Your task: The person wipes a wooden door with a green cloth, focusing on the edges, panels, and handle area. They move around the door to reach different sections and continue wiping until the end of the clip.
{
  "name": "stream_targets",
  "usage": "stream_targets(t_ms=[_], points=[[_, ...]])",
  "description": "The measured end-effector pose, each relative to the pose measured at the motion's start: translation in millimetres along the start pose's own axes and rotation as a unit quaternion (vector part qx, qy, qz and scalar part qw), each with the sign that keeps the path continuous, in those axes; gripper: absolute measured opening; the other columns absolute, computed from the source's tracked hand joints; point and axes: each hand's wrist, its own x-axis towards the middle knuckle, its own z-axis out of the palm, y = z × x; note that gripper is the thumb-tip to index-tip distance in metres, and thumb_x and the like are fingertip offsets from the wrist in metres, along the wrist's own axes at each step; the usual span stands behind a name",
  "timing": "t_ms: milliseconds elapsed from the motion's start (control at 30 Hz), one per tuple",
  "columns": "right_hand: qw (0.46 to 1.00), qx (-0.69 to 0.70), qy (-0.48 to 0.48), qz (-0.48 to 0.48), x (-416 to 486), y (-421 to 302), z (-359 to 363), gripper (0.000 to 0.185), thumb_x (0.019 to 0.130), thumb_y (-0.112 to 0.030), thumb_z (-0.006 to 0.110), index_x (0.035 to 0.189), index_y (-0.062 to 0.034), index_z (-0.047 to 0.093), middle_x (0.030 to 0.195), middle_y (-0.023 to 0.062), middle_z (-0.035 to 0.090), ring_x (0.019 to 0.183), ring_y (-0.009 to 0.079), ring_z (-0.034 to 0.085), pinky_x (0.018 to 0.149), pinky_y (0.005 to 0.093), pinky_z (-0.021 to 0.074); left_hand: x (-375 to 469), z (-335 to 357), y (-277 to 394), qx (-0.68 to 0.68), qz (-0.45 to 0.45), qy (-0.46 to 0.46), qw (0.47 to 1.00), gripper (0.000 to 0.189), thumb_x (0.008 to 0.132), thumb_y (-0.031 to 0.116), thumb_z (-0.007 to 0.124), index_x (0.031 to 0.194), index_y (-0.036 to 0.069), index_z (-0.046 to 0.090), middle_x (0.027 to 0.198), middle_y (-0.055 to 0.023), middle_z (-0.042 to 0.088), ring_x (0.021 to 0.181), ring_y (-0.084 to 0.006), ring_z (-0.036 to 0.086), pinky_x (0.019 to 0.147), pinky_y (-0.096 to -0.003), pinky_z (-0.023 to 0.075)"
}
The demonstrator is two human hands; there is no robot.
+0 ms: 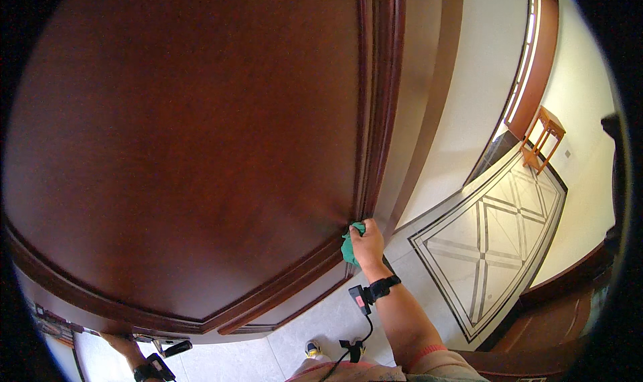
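A large dark reddish-brown wooden door panel [191, 146] with moulded trim fills the left and middle of the view. My right hand [369, 244] is shut on a crumpled green cloth [350, 249]. It presses the cloth against the trim at the panel's lower right corner. At the bottom left, my left hand [118, 346] is at the door's edge, close to a metal door handle [173, 348]. Its fingers are largely hidden by the door, so its grip does not show. Each wrist wears a strapped black device; the right one [362, 299] has a cable.
A tan door frame [427, 115] and pale wall stand to the right. Beyond them, patterned floor tiles [482, 255] with dark borders lead to a small wooden stand [543, 135]. Dark wooden furniture [557, 311] is at the lower right. A shoe [313, 349] shows on the grey floor.
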Motion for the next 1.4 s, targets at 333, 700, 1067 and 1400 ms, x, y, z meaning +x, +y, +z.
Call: stream_targets(t_ms=[333, 700, 1067, 1400], points=[[0.931, 0.289, -0.103, 0.200, 4, 49, 29, 0.028, 0.087, -0.027, 0.061, 0.097, 0.0000, 0.059, 0.079, 0.0122, 0.063, 0.070, 0.0255, 0.060, 0.064, 0.0395, 0.0483, -13, 11, 5, -0.009, -0.003, 0.020, 1.000, 0.069, 0.094, 0.059, 0.028, 0.143, 0.011, 0.034, 0.137, -0.0157, 0.046, 0.123, -0.0344, 0.046, 0.104, -0.0480, 0.0359], [0.860, 0.395, -0.171, 0.275, 6, 29, 13, 0.017, 0.089, -0.021, 0.052, 0.094, -0.0050, 0.056, 0.076, 0.0093, 0.062, 0.062, 0.0241, 0.064, 0.053, 0.0369, 0.0531, 13, -26, -6, 0.009, 0.009, 0.000, 1.000, 0.066, 0.094, 0.056, 0.029, 0.140, 0.011, 0.039, 0.133, -0.0152, 0.050, 0.119, -0.0334, 0.049, 0.101, -0.0478, 0.0388], [0.853, 0.410, -0.141, 0.289, 2, 78, 21, 0.021, 0.089, -0.024, 0.060, 0.093, -0.0036, 0.063, 0.079, 0.0083, 0.066, 0.063, 0.0198, 0.063, 0.057, 0.0349, 0.0509, 25, -29, -13, 0.049, -0.001, 0.034, 0.998, 0.059, 0.095, 0.051, 0.031, 0.135, 0.009, 0.038, 0.131, -0.0156, 0.049, 0.117, -0.0324, 0.051, 0.100, -0.0481, 0.0414], [0.841, 0.359, -0.205, 0.350, 20, 41, -5, 0.021, 0.089, -0.023, 0.061, 0.089, -0.0020, 0.061, 0.076, 0.0114, 0.066, 0.058, 0.0240, 0.063, 0.050, 0.0351, 0.0522, 16, -39, 2, 0.088, 0.095, 0.025, 0.991, 0.050, 0.096, 0.043, 0.032, 0.129, 0.006, 0.038, 0.124, -0.0181, 0.049, 0.114, -0.0320, 0.051, 0.098, -0.0481, 0.0431]])
